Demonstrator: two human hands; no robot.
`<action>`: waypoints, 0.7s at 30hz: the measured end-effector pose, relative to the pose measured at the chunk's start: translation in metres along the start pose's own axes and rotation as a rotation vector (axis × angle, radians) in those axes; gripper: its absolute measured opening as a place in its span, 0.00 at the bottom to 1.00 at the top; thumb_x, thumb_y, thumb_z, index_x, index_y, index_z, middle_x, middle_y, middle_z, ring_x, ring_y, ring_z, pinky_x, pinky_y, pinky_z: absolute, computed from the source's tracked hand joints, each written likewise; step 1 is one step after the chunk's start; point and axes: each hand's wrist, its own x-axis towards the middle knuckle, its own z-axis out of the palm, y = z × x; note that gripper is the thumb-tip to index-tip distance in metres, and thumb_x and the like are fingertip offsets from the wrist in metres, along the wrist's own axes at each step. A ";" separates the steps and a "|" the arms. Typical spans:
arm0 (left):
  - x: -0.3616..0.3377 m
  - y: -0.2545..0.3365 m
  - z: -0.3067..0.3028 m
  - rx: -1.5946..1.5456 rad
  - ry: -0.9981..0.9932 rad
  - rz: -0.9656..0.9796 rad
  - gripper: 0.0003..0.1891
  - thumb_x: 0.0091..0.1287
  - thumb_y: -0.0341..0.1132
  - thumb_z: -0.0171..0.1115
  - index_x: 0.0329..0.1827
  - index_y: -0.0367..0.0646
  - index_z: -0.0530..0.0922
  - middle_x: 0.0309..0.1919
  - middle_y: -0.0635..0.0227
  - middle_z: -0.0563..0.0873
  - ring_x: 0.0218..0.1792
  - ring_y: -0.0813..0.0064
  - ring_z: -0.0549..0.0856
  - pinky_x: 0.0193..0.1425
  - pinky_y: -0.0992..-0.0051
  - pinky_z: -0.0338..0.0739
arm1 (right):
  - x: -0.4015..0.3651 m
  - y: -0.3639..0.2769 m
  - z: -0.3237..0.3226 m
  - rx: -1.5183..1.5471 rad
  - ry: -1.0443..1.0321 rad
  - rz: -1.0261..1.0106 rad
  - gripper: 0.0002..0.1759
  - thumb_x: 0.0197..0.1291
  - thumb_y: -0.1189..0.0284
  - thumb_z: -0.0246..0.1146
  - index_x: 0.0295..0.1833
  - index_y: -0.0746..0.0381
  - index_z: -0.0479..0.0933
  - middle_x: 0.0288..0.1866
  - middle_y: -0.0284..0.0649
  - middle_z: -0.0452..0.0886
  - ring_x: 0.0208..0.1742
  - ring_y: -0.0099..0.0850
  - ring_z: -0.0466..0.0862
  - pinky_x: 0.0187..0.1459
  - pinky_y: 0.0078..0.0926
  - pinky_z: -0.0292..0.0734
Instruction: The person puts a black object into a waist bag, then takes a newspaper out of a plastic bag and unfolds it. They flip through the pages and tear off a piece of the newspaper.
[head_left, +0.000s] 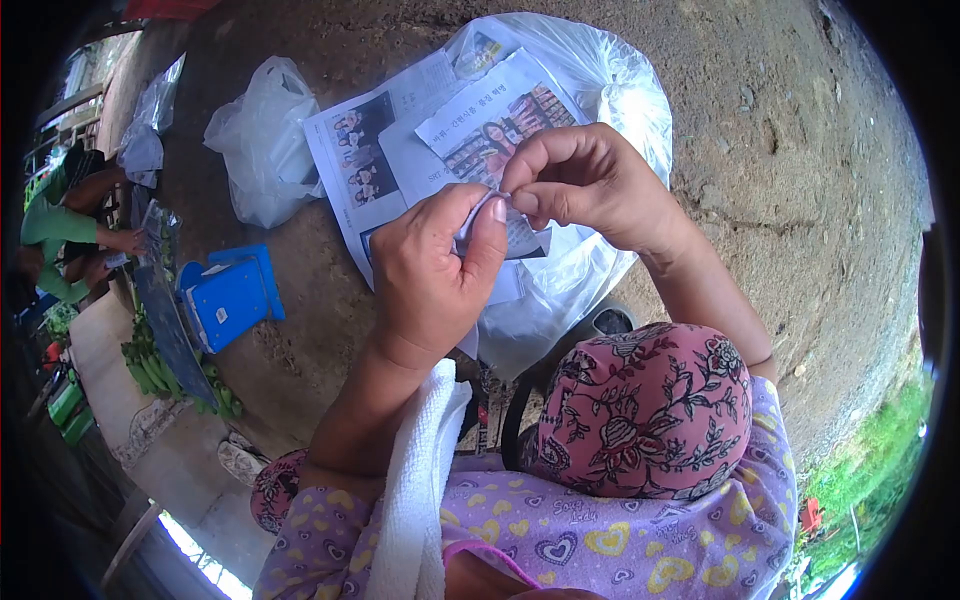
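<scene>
Both hands meet over newspaper sheets [365,200] laid on a clear plastic bag [630,105]. My left hand [432,268] is closed around a small pale grey loop or roll [478,215], its thumb pressed on the edge. Whether this is paper, tape or string I cannot make out. My right hand [595,190] has thumb and index finger pinched together at the far end of the same pale piece, touching the left fingertips. The newsprint shows photos and Korean headlines.
A white plastic bag [262,150] sits left of the newspaper. Further left are a blue weighing scale [230,300] and green bananas [145,360]. A person in a green top [55,225] crouches at the far left. A white towel [415,480] hangs near my left arm.
</scene>
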 end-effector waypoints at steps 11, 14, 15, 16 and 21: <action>-0.003 0.003 0.003 -0.096 -0.015 -0.037 0.04 0.60 0.29 0.62 0.32 0.37 0.78 0.24 0.57 0.82 0.24 0.56 0.83 0.28 0.66 0.75 | 0.001 -0.002 0.010 -0.726 0.165 -0.402 0.05 0.45 0.81 0.63 0.29 0.62 0.75 0.25 0.36 0.79 0.26 0.25 0.80 0.28 0.22 0.74; -0.003 0.003 0.004 -0.071 -0.018 -0.062 0.04 0.60 0.28 0.63 0.31 0.36 0.78 0.21 0.57 0.80 0.21 0.58 0.81 0.25 0.67 0.73 | 0.004 0.005 0.011 -0.808 0.252 -0.570 0.07 0.42 0.81 0.64 0.27 0.61 0.73 0.25 0.38 0.76 0.25 0.33 0.80 0.27 0.25 0.75; -0.004 0.004 0.003 -0.057 -0.031 -0.085 0.04 0.59 0.28 0.63 0.31 0.36 0.78 0.20 0.57 0.79 0.19 0.59 0.80 0.24 0.67 0.72 | 0.003 0.005 0.010 -0.846 0.256 -0.592 0.08 0.41 0.82 0.64 0.28 0.61 0.73 0.26 0.37 0.75 0.26 0.32 0.80 0.28 0.24 0.75; -0.004 0.004 0.002 -0.044 -0.042 -0.107 0.04 0.59 0.28 0.63 0.31 0.36 0.78 0.18 0.57 0.79 0.18 0.59 0.79 0.23 0.68 0.71 | 0.002 0.005 0.010 -0.884 0.260 -0.614 0.09 0.40 0.83 0.64 0.28 0.62 0.72 0.27 0.37 0.75 0.27 0.30 0.79 0.29 0.23 0.75; -0.002 0.004 0.004 -0.063 -0.004 -0.112 0.04 0.59 0.27 0.63 0.30 0.36 0.77 0.16 0.58 0.76 0.14 0.63 0.76 0.21 0.69 0.69 | 0.002 0.009 0.011 -1.092 0.345 -0.841 0.11 0.38 0.83 0.66 0.26 0.61 0.71 0.27 0.35 0.75 0.26 0.31 0.79 0.26 0.25 0.75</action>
